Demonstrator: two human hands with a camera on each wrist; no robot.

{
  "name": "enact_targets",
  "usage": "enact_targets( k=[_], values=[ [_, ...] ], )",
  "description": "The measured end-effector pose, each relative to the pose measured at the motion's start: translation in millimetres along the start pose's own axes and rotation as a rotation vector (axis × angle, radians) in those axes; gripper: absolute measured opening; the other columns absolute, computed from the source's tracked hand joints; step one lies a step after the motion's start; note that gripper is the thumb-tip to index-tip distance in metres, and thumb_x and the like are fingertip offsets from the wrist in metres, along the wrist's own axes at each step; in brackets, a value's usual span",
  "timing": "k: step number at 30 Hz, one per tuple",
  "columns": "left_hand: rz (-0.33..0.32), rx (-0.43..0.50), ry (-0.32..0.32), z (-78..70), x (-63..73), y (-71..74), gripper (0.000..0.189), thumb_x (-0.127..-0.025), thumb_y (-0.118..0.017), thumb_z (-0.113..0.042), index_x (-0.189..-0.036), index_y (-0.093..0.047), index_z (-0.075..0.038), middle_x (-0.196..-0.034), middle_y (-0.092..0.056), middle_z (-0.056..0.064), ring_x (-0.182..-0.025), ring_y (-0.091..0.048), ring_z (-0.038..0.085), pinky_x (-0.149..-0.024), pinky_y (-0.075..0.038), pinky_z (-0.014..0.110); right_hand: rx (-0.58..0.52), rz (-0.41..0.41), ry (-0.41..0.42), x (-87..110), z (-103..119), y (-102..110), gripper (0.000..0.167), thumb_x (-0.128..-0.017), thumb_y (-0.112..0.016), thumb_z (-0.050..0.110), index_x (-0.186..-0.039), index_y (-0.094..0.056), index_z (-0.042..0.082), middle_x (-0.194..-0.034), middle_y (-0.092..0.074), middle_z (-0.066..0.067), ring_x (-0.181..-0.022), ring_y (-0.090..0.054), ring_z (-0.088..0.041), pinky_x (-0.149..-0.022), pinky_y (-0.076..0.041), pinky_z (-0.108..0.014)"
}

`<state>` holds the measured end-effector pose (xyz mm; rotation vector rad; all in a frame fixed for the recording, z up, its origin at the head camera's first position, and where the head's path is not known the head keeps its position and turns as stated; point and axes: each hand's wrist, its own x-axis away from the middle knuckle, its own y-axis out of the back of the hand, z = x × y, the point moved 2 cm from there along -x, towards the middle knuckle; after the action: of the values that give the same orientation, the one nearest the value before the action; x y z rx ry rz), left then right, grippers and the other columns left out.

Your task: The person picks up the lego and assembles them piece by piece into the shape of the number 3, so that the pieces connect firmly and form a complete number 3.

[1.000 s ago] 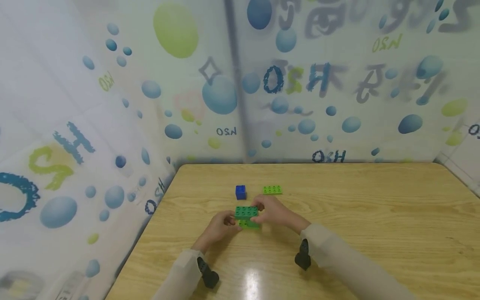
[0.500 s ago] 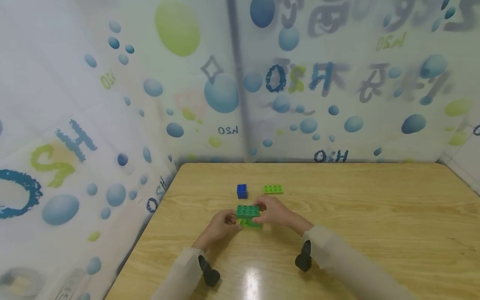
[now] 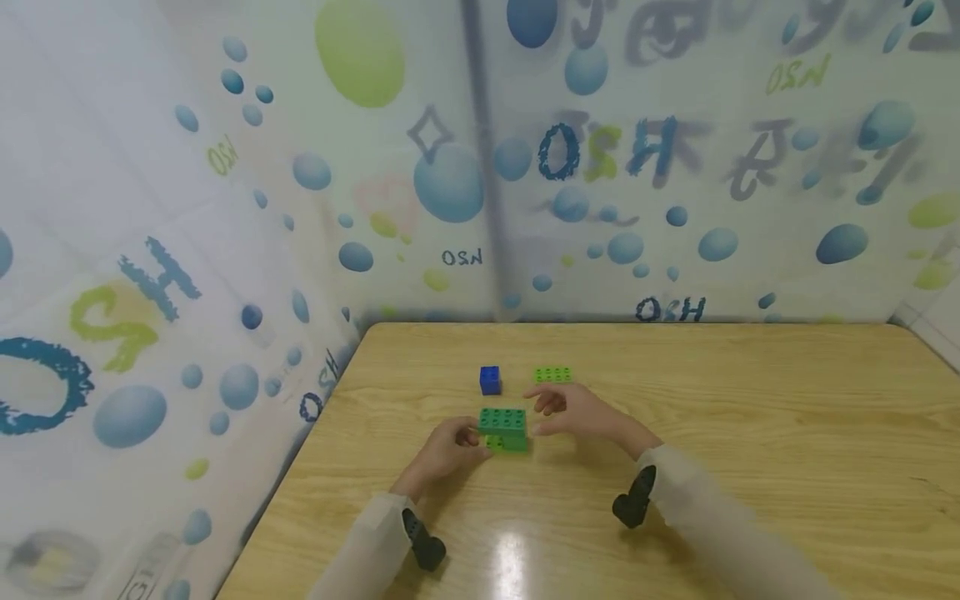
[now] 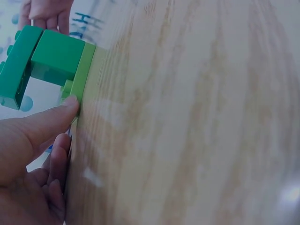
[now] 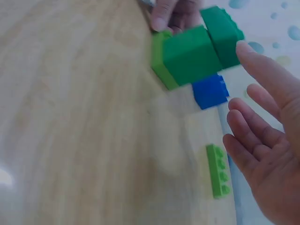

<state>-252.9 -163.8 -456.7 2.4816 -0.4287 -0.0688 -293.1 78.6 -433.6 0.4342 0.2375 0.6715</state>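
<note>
left hand pinching the lime plate, right hand spread, the top brick could tip if its overhang gets pressed.

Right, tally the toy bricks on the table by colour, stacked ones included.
Dark green: 2, the top brick and middle brick of the stack
Light green: 2, the stack's base plate and the loose plate
Blue: 1, the blue brick
Total: 5

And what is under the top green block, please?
A smaller green block supports one end, standing on the lime base. Under the other end is a gap, with studs of the base below. The base's surface under the smaller block is covered.
</note>
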Motion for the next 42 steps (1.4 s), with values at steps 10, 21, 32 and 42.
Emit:
enact_targets(
  k=[10, 21, 32, 42],
  values=[
    [-0.005, 0.012, 0.015, 2.0, 0.3, 0.4, 0.046, -0.079, -0.072, -0.012, -0.117, -0.054, 0.006, -0.088, -0.055, 0.006, -0.080, -0.051, 0.017, -0.070, -0.044, 0.030, 0.038, -0.088, 0.016, -22.9, 1, 25, 0.043, -0.082, -0.069, 0.013, -0.119, -0.055, -0.005, -0.101, -0.057, -0.023, -0.091, -0.058, -0.027, -0.080, -0.047, -0.037],
    [-0.006, 0.036, -0.018, 1.4, -0.6, -1.5, 0.035, -0.078, -0.073, -0.010, -0.108, -0.060, 0.002, -0.086, -0.056, 0.008, -0.076, -0.050, 0.016, -0.066, -0.043, 0.029, 0.059, -0.133, -0.051, -62.7, 0, 19, 0.042, -0.081, -0.070, 0.010, -0.117, -0.056, -0.007, -0.107, -0.059, -0.024, -0.096, -0.058, -0.029, -0.083, -0.046, -0.039],
    [-0.005, 0.023, -0.024, 3.3, 0.5, -1.0, 0.035, -0.079, -0.072, -0.011, -0.108, -0.060, 0.002, -0.086, -0.056, 0.005, -0.076, -0.050, 0.014, -0.067, -0.043, 0.028, 0.041, -0.111, -0.065, -86.9, 1, 8, 0.047, -0.078, -0.073, 0.013, -0.118, -0.056, -0.007, -0.113, -0.057, -0.023, -0.103, -0.053, -0.034, -0.087, -0.043, -0.041],
    [-0.022, 0.018, -0.028, 0.2, 2.9, 0.2, 0.040, -0.079, -0.072, -0.011, -0.111, -0.057, 0.005, -0.088, -0.057, 0.008, -0.078, -0.052, 0.016, -0.068, -0.045, 0.028, 0.076, -0.085, -0.096, -97.9, 1, -3, 0.050, -0.077, -0.074, 0.014, -0.120, -0.055, -0.004, -0.113, -0.057, -0.018, -0.104, -0.053, -0.031, -0.087, -0.043, -0.042]
  ],
)
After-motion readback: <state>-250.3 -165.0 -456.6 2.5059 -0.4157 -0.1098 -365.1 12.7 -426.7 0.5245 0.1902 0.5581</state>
